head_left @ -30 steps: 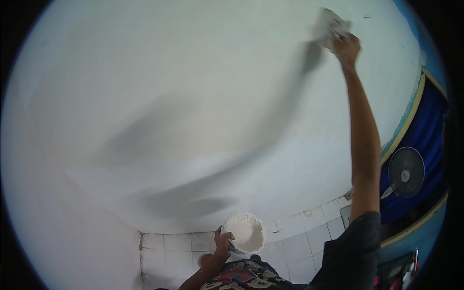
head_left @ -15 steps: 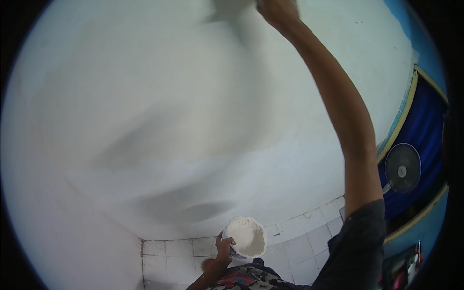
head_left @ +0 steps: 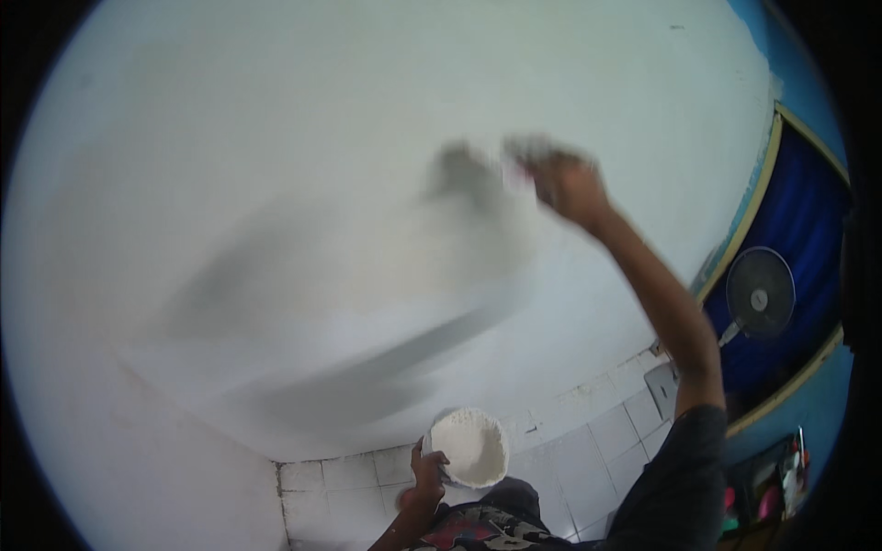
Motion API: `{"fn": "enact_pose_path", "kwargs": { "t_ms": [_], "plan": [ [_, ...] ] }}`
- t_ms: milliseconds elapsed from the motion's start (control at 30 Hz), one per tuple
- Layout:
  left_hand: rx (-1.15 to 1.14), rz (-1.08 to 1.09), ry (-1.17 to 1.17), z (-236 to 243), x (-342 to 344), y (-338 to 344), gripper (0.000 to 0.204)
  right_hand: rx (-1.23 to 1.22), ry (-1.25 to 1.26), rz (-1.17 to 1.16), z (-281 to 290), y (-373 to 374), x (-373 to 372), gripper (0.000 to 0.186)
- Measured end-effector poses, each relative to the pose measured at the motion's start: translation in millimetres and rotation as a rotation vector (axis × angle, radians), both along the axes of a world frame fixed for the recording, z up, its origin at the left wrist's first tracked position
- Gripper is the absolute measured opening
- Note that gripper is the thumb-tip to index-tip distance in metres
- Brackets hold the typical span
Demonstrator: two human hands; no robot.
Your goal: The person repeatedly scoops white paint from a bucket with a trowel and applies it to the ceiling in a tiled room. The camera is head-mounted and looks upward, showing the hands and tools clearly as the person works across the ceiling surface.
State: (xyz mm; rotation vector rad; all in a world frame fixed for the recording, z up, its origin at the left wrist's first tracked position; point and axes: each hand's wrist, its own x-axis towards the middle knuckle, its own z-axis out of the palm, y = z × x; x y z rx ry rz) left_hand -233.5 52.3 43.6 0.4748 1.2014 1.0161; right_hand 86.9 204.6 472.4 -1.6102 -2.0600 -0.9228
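My left hand grips the side of a round tub at waist height, thumb over its rim. White paint lies inside it and coats its rim. Raised in front of the pale wall, my right hand is closed on a small tool that looks like a paintbrush. Motion smears the tool, and I cannot tell whether it touches the wall. Shadows of my arm and the tool fall on the wall to the left.
White floor tiles run along the wall's foot. To the right stand a round fan and a blue curtain in a yellowish frame. A grey-white box sits low by the wall; cluttered items fill the lower right.
My right hand has come down from the top edge to the middle of the wall, and its elbow bends more. The left hand and the tub have barely moved.
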Motion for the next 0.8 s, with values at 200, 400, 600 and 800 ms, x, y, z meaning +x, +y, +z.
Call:
{"fn": "enact_pose_path", "kwargs": {
  "t_ms": [200, 400, 600, 800],
  "plan": [
    [0.043, 0.009, -0.238, -23, 6, -5, 0.087, 0.521, 0.184, 0.156, 154, 20, -53, 0.022],
    [0.068, 0.133, -0.291, -56, 10, -13, 0.089, 0.316, 0.04, 0.033, 25, 25, -86, 0.038],
    [0.133, 0.172, -0.384, -59, 21, -25, 0.085, -0.403, 0.571, 0.193, -224, -81, -74, 0.028],
    [0.151, 0.112, -0.374, -59, 38, -32, 0.081, -0.777, 0.758, 0.02, -375, -182, -99, 0.046]
  ]
}}
